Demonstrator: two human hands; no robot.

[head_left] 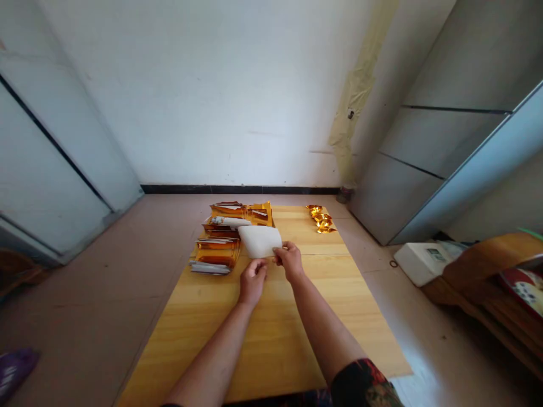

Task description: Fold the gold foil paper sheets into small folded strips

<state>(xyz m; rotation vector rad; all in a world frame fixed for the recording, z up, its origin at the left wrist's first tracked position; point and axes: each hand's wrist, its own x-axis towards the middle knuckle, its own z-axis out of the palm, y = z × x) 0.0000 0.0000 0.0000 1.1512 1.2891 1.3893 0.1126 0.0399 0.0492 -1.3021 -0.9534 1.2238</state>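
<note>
A sheet of white paper [259, 239], slightly curved, is held up above the wooden table. My right hand [290, 261] pinches its lower right corner between thumb and fingers. At the bottom edge, my left hand [253, 280] has its fingers closed together against the paper; the exact grip is partly hidden. Left of the sheet lie stacks of gold foil paper [216, 251] with white sheets among them. Another gold foil stack [258, 213] is behind the paper and partly covered by it. Several folded gold foil pieces [323, 220] sit in a row at the table's far right.
The wooden table [271, 333] stretches beneath both forearms. A white wall [237, 102] rises beyond it, and a grey cabinet [424, 147] stands at the right. On the floor to the right are a white box [419, 263] and wooden furniture [479, 265].
</note>
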